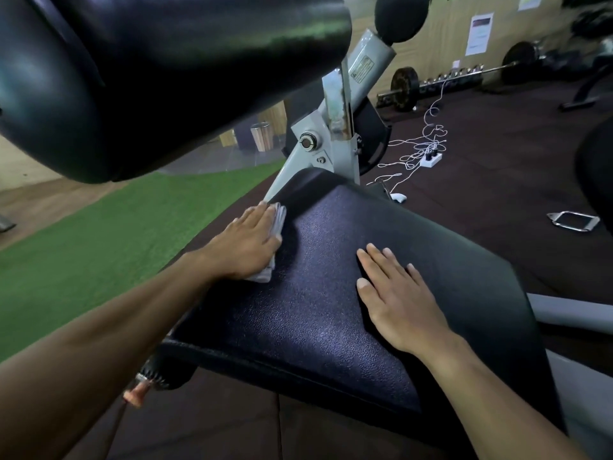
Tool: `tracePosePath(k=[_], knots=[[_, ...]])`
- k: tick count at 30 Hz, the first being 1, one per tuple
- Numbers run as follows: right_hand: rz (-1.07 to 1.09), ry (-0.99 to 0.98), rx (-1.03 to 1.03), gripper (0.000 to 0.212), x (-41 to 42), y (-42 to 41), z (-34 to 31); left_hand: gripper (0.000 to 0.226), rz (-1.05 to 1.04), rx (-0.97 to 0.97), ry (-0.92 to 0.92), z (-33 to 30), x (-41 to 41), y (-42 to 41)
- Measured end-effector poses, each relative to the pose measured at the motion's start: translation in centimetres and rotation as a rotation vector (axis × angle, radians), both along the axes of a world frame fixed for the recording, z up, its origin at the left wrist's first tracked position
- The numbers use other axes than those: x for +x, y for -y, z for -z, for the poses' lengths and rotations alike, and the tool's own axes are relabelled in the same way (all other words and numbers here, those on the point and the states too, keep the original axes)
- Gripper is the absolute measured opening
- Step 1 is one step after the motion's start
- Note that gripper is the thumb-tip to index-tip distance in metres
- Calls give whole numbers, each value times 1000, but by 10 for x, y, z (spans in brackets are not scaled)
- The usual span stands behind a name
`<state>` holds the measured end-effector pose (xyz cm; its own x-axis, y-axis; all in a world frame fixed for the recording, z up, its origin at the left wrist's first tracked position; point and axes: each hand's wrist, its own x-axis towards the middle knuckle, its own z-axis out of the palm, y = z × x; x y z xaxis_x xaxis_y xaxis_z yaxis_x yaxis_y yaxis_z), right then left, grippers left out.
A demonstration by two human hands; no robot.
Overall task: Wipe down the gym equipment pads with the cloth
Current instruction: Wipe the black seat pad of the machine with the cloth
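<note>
A dark textured seat pad fills the middle of the view. My left hand lies flat on a folded grey-white cloth, pressing it onto the pad's left edge near the frame. My right hand rests flat on the pad's right half, fingers apart, holding nothing. A large black back pad hangs over the upper left, close to the camera. A black roller pad sits at the top of the frame arm.
The grey metal frame rises behind the seat. Green turf lies to the left. On the dark rubber floor are a white power strip with tangled cables, a metal handle and a barbell by the wall.
</note>
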<state>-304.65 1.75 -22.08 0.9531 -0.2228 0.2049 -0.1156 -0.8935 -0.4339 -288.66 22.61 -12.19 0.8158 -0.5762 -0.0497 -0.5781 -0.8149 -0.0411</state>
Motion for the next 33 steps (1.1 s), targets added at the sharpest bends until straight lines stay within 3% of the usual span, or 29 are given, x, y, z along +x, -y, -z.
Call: tracePosePath(k=[7,14,18,25,27,33], knots=[[3,-5,-8,74,-1,-1,-3,62,344,176,135,5,-18,63],[-3,-9,11,71,-3,-1,-2,61,77,6,37,-10,77,95],[-6,-2,9,70,-2,0,-3,63,10,27,-19,-8,77,75],[14,20,10,69,-3,-2,-4,65,387,260,56,1,25,128],[16,7,3,68,-3,-1,-5,66,349,258,61,5,50,152],[8,-3,23,67,-2,0,-6,55,71,-36,69,-8,132,149]])
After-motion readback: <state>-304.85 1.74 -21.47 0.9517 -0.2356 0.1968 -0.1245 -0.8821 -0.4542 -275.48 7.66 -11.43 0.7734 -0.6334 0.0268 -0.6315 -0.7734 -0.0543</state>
